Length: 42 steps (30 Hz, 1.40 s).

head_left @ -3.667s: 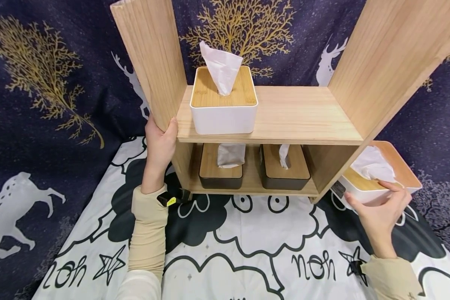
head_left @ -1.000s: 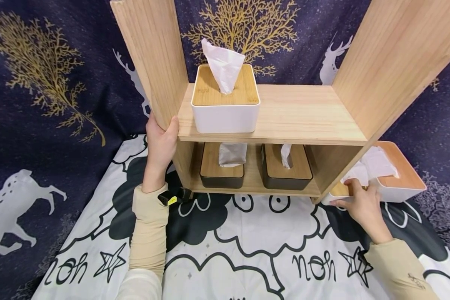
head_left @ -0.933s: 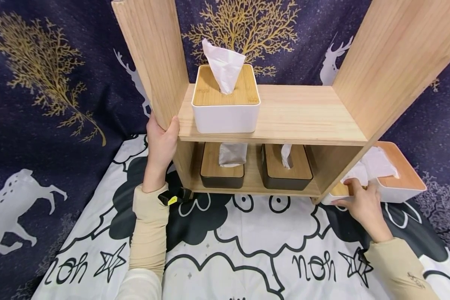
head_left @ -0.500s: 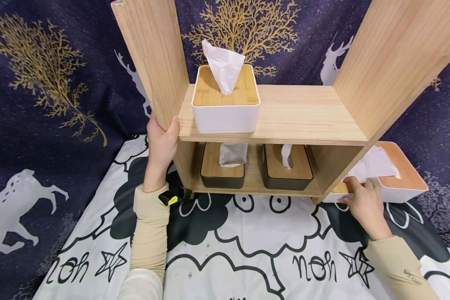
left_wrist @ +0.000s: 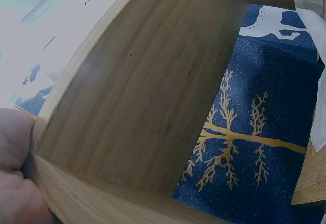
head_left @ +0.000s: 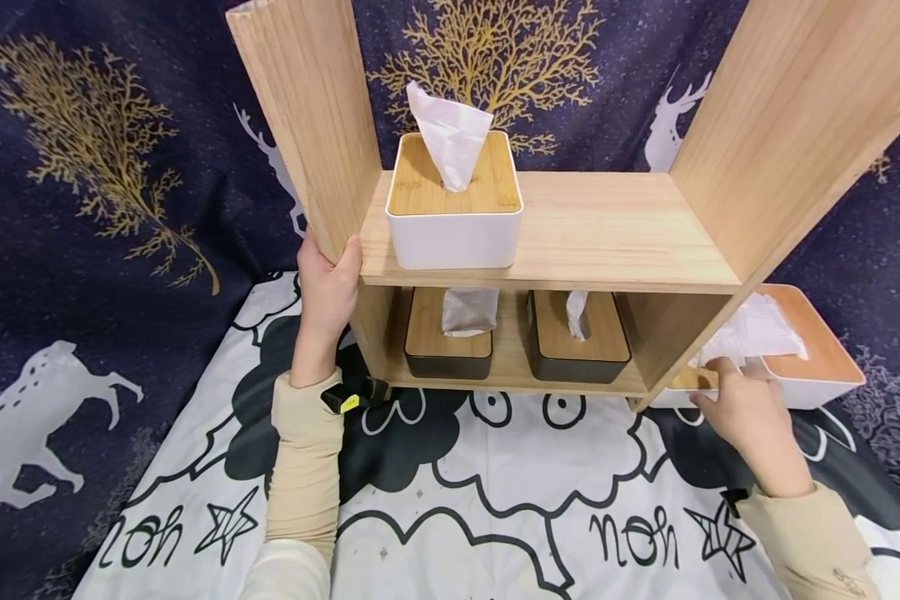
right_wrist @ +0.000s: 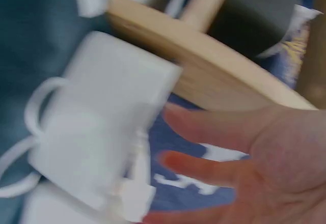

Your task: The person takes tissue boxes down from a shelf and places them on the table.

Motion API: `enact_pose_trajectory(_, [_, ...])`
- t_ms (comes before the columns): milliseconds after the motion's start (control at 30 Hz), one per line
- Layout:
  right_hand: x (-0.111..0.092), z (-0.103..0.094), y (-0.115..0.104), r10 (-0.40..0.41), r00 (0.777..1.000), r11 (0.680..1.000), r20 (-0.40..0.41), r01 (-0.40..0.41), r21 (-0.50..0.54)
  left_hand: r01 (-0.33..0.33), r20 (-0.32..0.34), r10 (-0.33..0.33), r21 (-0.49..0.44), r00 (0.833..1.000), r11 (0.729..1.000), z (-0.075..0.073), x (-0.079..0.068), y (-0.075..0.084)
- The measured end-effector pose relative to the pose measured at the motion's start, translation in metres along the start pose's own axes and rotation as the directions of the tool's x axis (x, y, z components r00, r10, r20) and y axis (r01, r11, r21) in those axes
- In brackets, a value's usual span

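My left hand [head_left: 328,292] grips the left upright of a light wooden shelf [head_left: 607,225], thumb toward the front edge. In the left wrist view, parts of the fingers show at that panel's edge. Past the shelf's right side stands a white tissue box with a wooden lid [head_left: 696,377], partly hidden by the upright and my right hand [head_left: 753,417]. In the right wrist view, the fingers are spread and hold nothing, a little away from the box's blurred white side [right_wrist: 102,117]. Close beside it stands another white tissue box [head_left: 810,392].
On the middle shelf sits a white tissue box with a bamboo lid [head_left: 456,237]. Two dark tissue boxes, one left [head_left: 448,365] and one right [head_left: 579,368], fill parts of the lower level. A cartoon-printed cloth [head_left: 510,483] covers the surface; dark patterned fabric [head_left: 120,275] hangs behind.
Earlier my right hand held the white tissue box farther right; it moved left, next to the shelf. Now the hand has let go and drawn back slightly. My left hand keeps its grip.
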State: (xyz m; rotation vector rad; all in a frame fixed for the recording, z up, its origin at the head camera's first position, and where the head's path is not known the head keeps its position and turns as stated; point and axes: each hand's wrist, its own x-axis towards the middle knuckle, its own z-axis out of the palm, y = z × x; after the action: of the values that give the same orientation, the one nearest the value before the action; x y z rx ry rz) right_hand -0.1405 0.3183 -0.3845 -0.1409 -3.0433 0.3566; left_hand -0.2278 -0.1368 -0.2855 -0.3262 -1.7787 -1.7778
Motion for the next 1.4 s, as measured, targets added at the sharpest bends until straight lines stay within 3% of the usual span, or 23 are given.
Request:
enact_pose_trajectory(133, [-0.01, -0.021, -0.009, 0.019, 0.988, 1.0, 0.154, -0.015, -0.027, -0.013, 0.005, 0.013, -0.001, 1.0, 1.0, 0.0, 0.0, -0.001])
enact_pose_trajectory(267, [-0.02, -0.031, -0.024, -0.078, 0.984, 0.997, 0.162, 0.079, 0.006, -0.018, 0.002, 0.018, 0.007, 1.0, 1.0, 0.0, 0.001, -0.003])
enact_pose_trajectory(467, [-0.037, -0.04, -0.06, -0.279, 0.96, 0.953, -0.01, 0.278, 0.124, -0.011, -0.003, 0.011, 0.006, 1.0, 1.0, -0.001, 0.0, -0.003])
enact_pose_trajectory(600, [-0.045, -0.048, -0.087, -0.361, 0.909, 0.898, -0.211, 0.4, 0.186, -0.019, -0.001, 0.019, 0.0, 1.0, 1.0, -0.001, 0.0, -0.004])
enact_pose_trajectory(733, [-0.047, -0.058, -0.115, -0.37, 0.856, 0.85, -0.362, 0.469, 0.24, -0.008, -0.007, 0.008, 0.0, 1.0, 1.0, -0.001, 0.0, -0.004])
enact_pose_trajectory(967, [-0.034, -0.067, -0.159, -0.343, 0.82, 0.757, -0.457, 0.53, 0.383, 0.021, -0.022, -0.021, -0.003, 1.0, 1.0, 0.002, 0.0, -0.003])
enact_pose_trajectory(1100, [-0.02, -0.064, -0.185, -0.336, 0.783, 0.7, -0.524, 0.58, 0.417, 0.033, -0.026, -0.033, 0.001, 0.999, 0.999, 0.003, 0.0, -0.004])
enact_pose_trajectory(1400, [0.0, -0.064, -0.235, -0.28, 0.668, 0.653, -0.689, 0.659, 0.373, 0.005, -0.027, -0.005, -0.007, 1.0, 1.0, 0.0, -0.001, -0.004])
